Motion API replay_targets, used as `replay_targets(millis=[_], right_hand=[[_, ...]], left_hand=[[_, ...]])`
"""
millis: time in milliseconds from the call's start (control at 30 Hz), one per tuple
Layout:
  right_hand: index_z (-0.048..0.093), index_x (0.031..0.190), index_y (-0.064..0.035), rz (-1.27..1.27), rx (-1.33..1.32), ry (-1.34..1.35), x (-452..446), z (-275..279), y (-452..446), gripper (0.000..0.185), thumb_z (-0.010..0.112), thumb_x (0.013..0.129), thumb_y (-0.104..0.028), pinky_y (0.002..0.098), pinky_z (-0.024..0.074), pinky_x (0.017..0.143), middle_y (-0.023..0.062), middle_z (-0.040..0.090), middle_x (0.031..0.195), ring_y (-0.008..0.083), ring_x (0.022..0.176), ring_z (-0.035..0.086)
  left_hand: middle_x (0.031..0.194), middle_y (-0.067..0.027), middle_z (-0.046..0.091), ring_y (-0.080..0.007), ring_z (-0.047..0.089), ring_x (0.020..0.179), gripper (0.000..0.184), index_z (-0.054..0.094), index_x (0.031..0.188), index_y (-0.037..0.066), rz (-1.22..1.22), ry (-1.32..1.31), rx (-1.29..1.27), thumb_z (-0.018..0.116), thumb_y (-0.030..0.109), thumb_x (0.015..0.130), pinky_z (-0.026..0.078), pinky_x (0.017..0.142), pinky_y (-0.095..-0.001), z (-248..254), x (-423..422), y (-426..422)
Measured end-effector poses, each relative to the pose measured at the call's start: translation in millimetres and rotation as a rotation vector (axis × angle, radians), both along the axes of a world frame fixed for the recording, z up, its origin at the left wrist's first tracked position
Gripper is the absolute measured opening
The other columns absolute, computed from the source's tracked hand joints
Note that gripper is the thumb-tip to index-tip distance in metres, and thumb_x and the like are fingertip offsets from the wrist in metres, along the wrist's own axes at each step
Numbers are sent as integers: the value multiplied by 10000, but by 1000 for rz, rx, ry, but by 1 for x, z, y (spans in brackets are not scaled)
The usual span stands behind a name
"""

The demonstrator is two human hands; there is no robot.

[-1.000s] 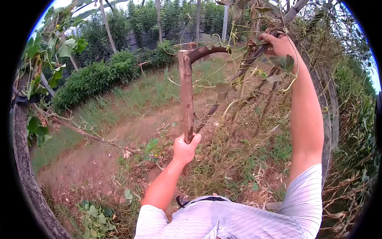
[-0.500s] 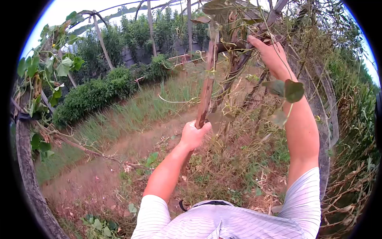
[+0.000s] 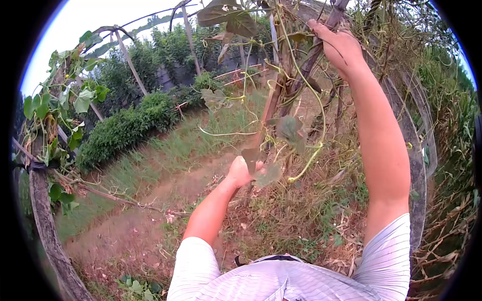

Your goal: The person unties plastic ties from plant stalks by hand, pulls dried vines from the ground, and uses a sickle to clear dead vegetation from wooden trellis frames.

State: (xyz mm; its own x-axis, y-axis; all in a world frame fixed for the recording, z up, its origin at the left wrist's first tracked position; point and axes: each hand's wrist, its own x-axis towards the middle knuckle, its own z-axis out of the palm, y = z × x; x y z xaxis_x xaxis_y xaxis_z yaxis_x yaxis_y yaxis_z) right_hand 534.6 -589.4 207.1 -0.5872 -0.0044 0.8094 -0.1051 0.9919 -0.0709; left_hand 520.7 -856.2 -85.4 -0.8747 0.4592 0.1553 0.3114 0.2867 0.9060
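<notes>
While your left hand (image 3: 239,172) gripped the wooden handle (image 3: 270,106) near twelve o'clock, your right hand (image 3: 344,50) met the pole (image 3: 337,14) at one, fingers partly hidden, grip unclear. Vines (image 3: 318,150) hung tangled alongside; nothing looked detached.

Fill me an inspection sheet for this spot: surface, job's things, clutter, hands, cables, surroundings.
Surface: reddish soil with patches of grass.
Job's things: wooden handle, slanting upward; its upper end is hidden by growth. Vine-wrapped pole beside it.
Clutter: leaves hang in front of the handle's line; dry stems tangle below.
Hands: left hand grips the handle, partly behind a leaf; right hand is at the pole, its grip unclear.
Cables: nothing seen.
Surroundings: green bushes; weathered post with black tie.
</notes>
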Motion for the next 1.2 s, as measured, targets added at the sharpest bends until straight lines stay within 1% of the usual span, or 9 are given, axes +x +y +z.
replay_targets(millis=[100,367,500,600,733,867,1000,1100,1200], right_hand=[[569,1313,-211,-97,41,-93,9,-2,15,380,434,960,-258,502,488,808,225,671,863,409,865,650],[695,1102,-46,-105,-507,-186,67,-3,8,489,468,975,-460,429,469,871,231,662,1018,368,997,623],[701,1069,-31,-208,-649,-380,75,10,14,556,418,989,-503,443,467,874,246,672,897,371,941,644],[690,1137,-49,-190,-392,-109,55,-17,45,480,509,960,-457,415,472,839,167,678,888,293,895,627],[698,1177,-38,-247,-4,-92,53,-15,50,449,609,940,-408,369,475,814,70,681,911,189,879,605],[700,982,61,145,-784,-16,51,-25,55,712,627,836,-633,357,462,600,170,663,912,178,688,592],[724,944,12,376,-860,60,93,-32,15,608,660,847,-584,325,484,715,120,687,935,175,772,604],[600,1320,-29,224,-880,-39,110,-34,9,460,560,999,-356,310,525,843,84,694,1122,150,1005,660],[635,1224,-17,323,-932,-24,106,-35,10,412,542,998,-349,298,521,778,75,720,999,135,885,651]], left_hand=[[702,-5,638,-103,575,672,303,690,849,28,17,-42,-20,735,328,841,481,652,-287,-107,-1,3],[647,19,576,-72,502,610,290,666,784,27,-45,-52,291,739,300,847,452,586,-295,-14,-21,21],[705,-98,643,-191,598,678,380,683,890,18,7,227,-128,704,390,812,497,694,-363,-149,-2,-34],[736,-103,664,-186,607,703,369,690,922,27,-19,-127,-346,709,379,812,491,709,-366,-121,10,-28],[678,20,568,-97,502,660,349,655,816,28,-36,-197,74,773,356,804,443,636,-317,-77,8,-12],[654,11,596,-79,525,596,275,670,806,37,1,-89,133,768,292,834,440,562,-290,-56,14,-19],[669,4,585,-89,519,644,350,669,832,10,-54,-29,-160,762,347,807,461,637,-310,-148,35,-62],[717,-22,616,-112,553,687,378,697,908,2,-93,-250,-242,765,354,787,478,695,-313,-129,41,-47],[669,13,568,-94,513,635,317,659,815,21,-120,-200,19,774,316,816,442,621,-297,-95,39,-21]])
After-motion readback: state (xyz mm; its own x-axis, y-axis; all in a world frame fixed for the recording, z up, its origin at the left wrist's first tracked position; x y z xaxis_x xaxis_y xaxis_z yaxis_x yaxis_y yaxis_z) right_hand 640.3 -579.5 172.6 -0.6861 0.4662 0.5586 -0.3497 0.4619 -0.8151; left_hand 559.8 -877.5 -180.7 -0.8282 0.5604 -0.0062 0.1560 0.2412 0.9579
